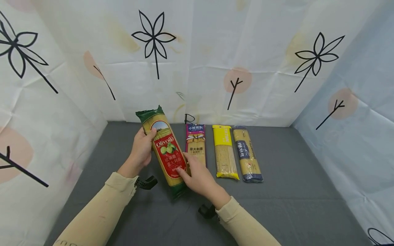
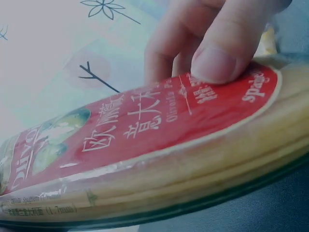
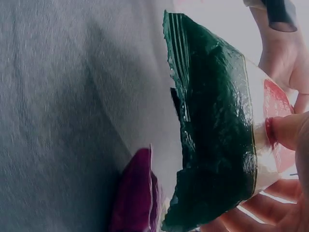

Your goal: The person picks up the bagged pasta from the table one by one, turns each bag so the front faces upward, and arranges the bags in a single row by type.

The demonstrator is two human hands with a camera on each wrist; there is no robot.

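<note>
A green-ended packet of spaghetti (image 1: pixel 165 147) with a red Olivoila label is held tilted above the grey table, its top leaning left. My left hand (image 1: pixel 142 147) grips its upper left edge, thumb on the front. Lower down on the other side, my right hand (image 1: pixel 198 176) holds the packet with the thumb on the red label and the fingers behind. In the right wrist view the packet's crimped green end (image 3: pixel 212 125) hangs over the table, close by a purple packet end (image 3: pixel 135 193). The left wrist view shows the label (image 2: pixel 145 121) near, with the right thumb pressing on it.
Behind the right hand lies a purple-topped pasta packet (image 1: pixel 195 141), partly hidden. A yellow pasta packet (image 1: pixel 225 153) and a blue-banded La Sicilia pasta packet (image 1: pixel 247 155) lie to its right on the grey table (image 1: pixel 286 205). Patterned white cloth (image 1: pixel 203 44) stands around the table.
</note>
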